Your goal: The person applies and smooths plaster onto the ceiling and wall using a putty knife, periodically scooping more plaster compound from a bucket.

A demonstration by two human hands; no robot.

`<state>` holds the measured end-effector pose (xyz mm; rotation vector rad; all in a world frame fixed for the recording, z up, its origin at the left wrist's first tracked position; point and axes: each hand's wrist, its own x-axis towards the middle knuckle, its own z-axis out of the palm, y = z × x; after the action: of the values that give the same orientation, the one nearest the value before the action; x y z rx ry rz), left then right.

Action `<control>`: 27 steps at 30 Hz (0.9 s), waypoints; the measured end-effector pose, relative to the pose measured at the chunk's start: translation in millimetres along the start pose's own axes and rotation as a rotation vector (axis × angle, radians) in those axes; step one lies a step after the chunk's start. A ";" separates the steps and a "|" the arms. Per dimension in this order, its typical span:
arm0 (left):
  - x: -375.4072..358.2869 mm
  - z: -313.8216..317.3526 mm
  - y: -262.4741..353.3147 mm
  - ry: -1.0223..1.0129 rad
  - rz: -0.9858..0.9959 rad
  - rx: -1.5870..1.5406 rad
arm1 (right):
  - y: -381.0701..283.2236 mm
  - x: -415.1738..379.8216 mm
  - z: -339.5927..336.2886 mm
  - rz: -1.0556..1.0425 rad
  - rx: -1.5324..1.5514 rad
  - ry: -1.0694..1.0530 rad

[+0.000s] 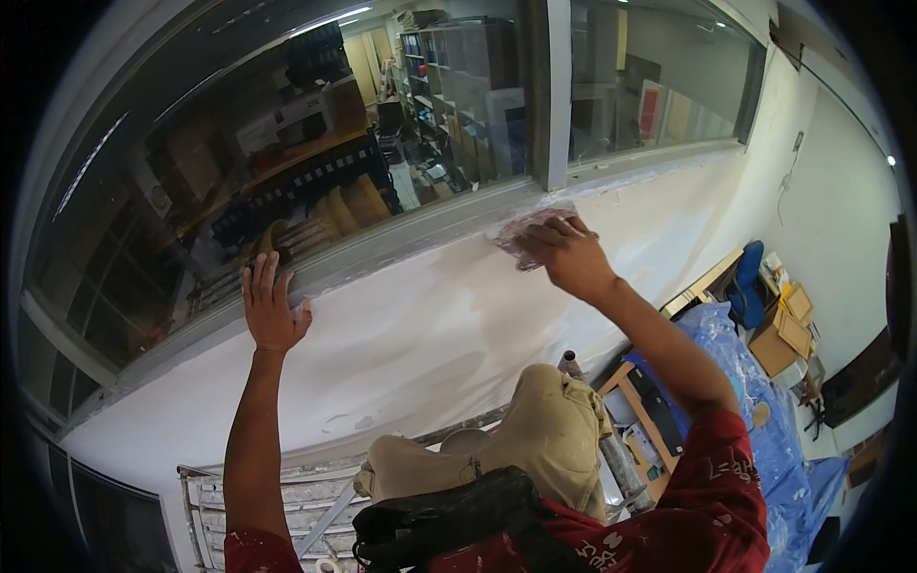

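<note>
My right hand [570, 256] presses a reddish-brown sheet of sandpaper [522, 235], streaked with white dust, against the wall [411, 325] just under the window ledge. Its fingers lie over the sheet and hide part of it. My left hand [270, 304] rests with spread fingers at the lower edge of the window frame [382, 239] and holds nothing. The wall below the frame is off-white with grey and beige patches.
I sit or crouch on a paint-spattered metal scaffold [220, 506], a pipe [621, 468] of it at my right. Lower right are blue plastic sheeting [774, 458], cardboard boxes [778, 339] and a blue chair [747, 284]. Shelves [444, 81] show through the glass.
</note>
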<state>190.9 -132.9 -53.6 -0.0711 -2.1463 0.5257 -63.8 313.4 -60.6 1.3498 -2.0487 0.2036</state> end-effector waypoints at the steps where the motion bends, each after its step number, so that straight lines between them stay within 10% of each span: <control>1: 0.4 0.3 0.6 -0.003 -0.001 0.004 | 7.5 -3.9 -3.7 0.023 0.002 -0.035; 8: -0.8 1.5 -0.5 -0.007 -0.003 0.001 | 69.4 -44.4 -24.5 0.183 -0.140 0.014; 16: 1.5 0.4 2.6 0.003 -0.011 0.002 | -14.2 -86.2 48.0 0.774 0.625 0.477; 27: 2.3 1.6 3.9 0.008 -0.002 0.025 | -115.0 -22.9 116.3 0.430 0.376 0.346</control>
<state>187.7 -129.3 -54.2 -0.0568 -2.1318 0.5494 -10.4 224.3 -189.0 0.9675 -2.0317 0.9820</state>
